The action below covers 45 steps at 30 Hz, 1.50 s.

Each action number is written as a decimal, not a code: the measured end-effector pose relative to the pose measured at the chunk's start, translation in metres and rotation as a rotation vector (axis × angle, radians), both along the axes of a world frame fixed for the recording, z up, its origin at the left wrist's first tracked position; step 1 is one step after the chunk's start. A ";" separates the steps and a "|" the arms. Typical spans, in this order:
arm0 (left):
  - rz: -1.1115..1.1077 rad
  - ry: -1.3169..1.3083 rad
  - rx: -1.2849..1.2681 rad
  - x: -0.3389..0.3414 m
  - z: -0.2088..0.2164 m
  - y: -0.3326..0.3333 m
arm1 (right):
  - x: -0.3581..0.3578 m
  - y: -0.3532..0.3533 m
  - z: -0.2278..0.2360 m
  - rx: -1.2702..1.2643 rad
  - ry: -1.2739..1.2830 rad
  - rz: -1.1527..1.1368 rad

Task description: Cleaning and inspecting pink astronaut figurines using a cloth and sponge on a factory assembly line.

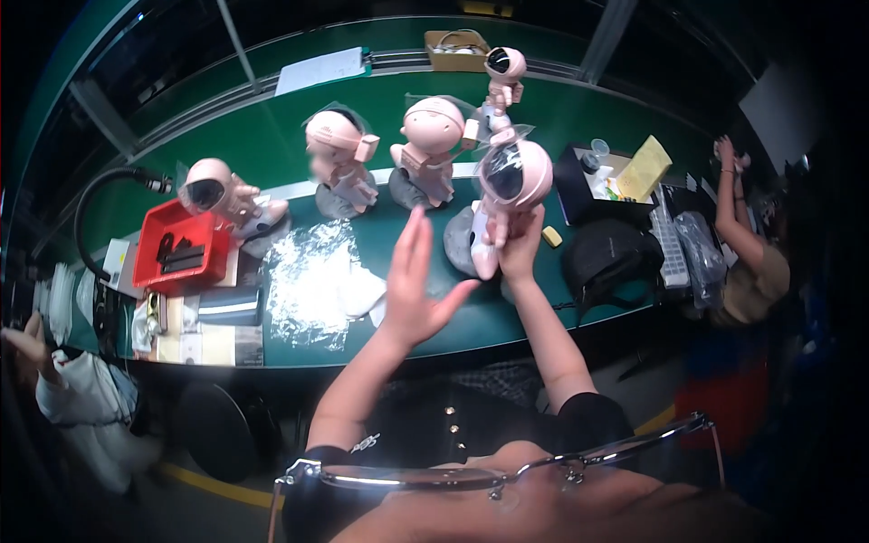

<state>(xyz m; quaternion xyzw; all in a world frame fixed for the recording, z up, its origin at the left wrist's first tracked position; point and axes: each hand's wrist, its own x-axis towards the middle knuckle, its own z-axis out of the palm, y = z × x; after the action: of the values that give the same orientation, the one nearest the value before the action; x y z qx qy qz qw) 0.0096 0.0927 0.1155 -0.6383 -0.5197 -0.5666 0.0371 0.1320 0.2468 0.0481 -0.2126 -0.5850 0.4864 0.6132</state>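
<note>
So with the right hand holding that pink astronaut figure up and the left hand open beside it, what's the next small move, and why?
Probably bring the left hand across to steady the pink astronaut figure. The right hand grips it only by the lower body, raised above the green table, its thin clear wrap loose around the head, while the left hand is open, empty and close by.

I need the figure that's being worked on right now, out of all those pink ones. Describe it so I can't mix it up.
Start at the green worktable and its row of pink astronaut figures. The one you want is the pink figure at the right end of that row, nearest the black box. Unlike the others, it is lifted off the table in the right hand, with the open left hand beside it.
</note>
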 end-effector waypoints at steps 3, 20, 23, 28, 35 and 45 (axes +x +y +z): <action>0.044 0.025 0.096 0.015 0.018 0.014 | 0.001 -0.029 0.000 -0.126 -0.138 -0.020; 0.135 -0.115 0.127 0.005 0.015 -0.001 | 0.000 -0.052 -0.021 0.470 -0.313 -0.244; 0.068 -0.357 0.173 0.005 0.018 -0.002 | 0.002 -0.049 -0.015 0.571 -0.342 -0.292; 0.033 -0.575 -0.058 -0.008 0.024 -0.009 | 0.002 -0.048 -0.010 0.800 -0.401 -0.408; -0.047 -0.850 -0.055 -0.019 0.020 -0.019 | 0.000 -0.052 -0.002 0.874 -0.470 -0.415; -0.057 -1.622 0.186 -0.079 -0.015 -0.038 | -0.001 -0.051 0.000 0.779 -0.416 -0.295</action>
<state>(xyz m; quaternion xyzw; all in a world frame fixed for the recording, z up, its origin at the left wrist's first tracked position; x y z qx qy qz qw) -0.0698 0.0549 0.1007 -0.0369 -0.3193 -0.8939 -0.3124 0.1306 0.1959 0.0480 -0.1405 -0.7980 0.0853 0.5797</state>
